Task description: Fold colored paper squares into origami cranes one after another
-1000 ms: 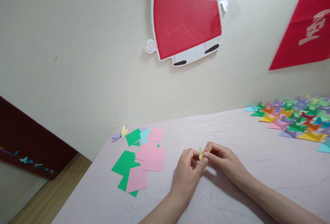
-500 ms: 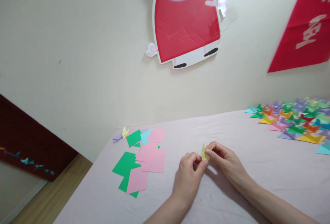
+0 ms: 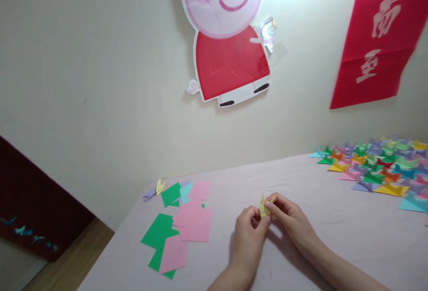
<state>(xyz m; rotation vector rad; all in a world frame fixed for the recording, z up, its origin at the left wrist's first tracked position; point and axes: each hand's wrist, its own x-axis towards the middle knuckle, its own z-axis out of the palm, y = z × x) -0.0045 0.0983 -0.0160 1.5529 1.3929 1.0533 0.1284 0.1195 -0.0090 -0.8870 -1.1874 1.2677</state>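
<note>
In the head view, the small yellow folded paper [image 3: 262, 209] sits right at the fingertips, in the gap between the left hand [image 3: 248, 234] and the right hand [image 3: 290, 220]. Neither hand is nearer: both touch it. The left pinches narrowly at its lower end, thumb against bent fingers; the right grips its right side, its thumb lying across the near face. The paper's longest visible line stands roughly upright, with one sharp tip pointing up and towards the far edge of the bench [image 3: 234, 188], and a second, shorter tip slanting up and right beside the right hand's fingers. The lower end is partly hidden by the left thumb, so its full outline cannot be told.

Both hands are over the middle of the cloth-covered bench, well apart from its far edge. Towards the left edge, flat green sheets [image 3: 157, 230] and pink sheets [image 3: 198, 225] overlap, with a light blue sheet [image 3: 186, 192] beyond them. By the far left corner lie a pale yellow folded piece [image 3: 160, 187] and a purple folded piece [image 3: 150, 195], touching or nearly so. Rows of coloured folded figures [image 3: 373, 177] fill the far right part.
</note>
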